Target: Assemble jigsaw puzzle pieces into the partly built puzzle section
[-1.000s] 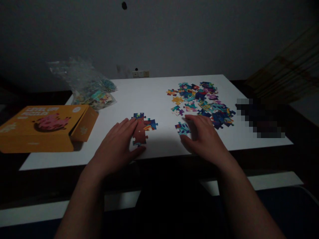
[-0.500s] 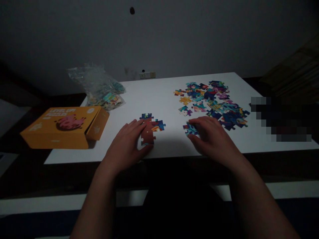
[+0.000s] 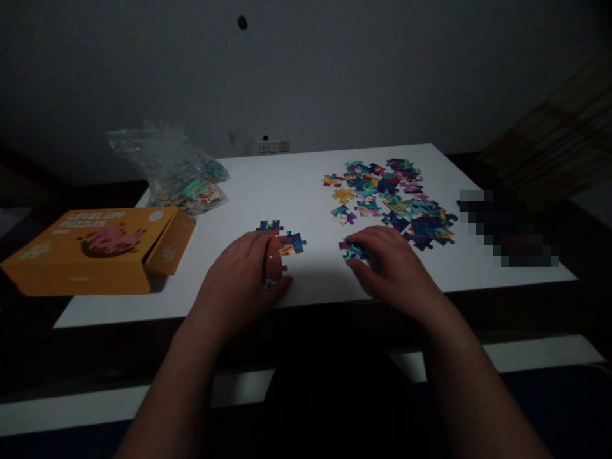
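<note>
My left hand (image 3: 241,280) lies flat on the white table (image 3: 296,191), fingers resting on a small cluster of joined puzzle pieces (image 3: 283,245), red-brown with blue edges. My right hand (image 3: 392,264) rests palm down close to the table's near edge, its fingertips on a single blue-green loose piece (image 3: 350,250). A heap of colourful loose puzzle pieces (image 3: 392,194) is spread beyond the right hand, towards the table's far right.
An orange puzzle box (image 3: 95,248) overhangs the table's left edge. A clear plastic bag of pieces (image 3: 176,172) stands behind it at the far left. A dark, blurred-out object (image 3: 507,229) lies at the right edge. The room is dim.
My left hand has slid further over the joined cluster, covering more of it. My right hand stays on the loose piece. The view shifted slightly.
</note>
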`<act>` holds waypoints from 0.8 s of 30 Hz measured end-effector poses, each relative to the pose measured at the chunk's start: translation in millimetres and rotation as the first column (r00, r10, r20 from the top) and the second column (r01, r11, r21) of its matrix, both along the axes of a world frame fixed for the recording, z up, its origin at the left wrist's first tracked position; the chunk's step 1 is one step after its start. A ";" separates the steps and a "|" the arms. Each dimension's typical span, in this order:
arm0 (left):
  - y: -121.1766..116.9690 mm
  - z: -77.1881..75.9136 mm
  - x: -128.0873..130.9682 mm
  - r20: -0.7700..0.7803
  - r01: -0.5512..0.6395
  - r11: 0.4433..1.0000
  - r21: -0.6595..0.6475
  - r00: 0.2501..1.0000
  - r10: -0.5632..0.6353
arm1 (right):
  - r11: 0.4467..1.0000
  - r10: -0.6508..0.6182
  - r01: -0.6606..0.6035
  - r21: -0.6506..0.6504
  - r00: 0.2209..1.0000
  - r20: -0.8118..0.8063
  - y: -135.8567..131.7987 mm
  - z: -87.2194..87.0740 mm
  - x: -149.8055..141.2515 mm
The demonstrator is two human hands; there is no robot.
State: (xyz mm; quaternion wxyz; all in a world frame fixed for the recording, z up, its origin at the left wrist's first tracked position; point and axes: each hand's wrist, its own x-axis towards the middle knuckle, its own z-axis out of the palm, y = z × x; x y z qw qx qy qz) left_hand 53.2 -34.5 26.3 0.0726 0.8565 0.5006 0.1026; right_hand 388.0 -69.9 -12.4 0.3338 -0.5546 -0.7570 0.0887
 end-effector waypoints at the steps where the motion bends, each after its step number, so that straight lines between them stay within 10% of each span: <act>1: 0.4 -1.4 2.6 -0.013 -0.007 1.000 0.012 1.000 0.007 | 1.000 -0.001 0.001 -0.005 1.000 0.001 -0.2 0.7 -0.4; 11: 7.0 -15.9 4.8 0.007 -0.042 0.997 0.071 0.999 0.041 | 1.000 0.010 -0.009 -0.023 0.999 0.035 -0.5 3.0 -5.1; 18: 10.3 -38.1 10.8 -0.113 -0.010 0.996 0.093 0.993 0.021 | 0.949 -0.313 0.314 0.022 0.935 0.168 0.6 -3.7 -13.3; 24: 9.6 -42.8 5.8 -0.137 0.009 0.995 0.098 0.991 0.004 | 0.998 -0.001 -0.011 0.067 0.985 0.170 -17.4 -1.9 -20.1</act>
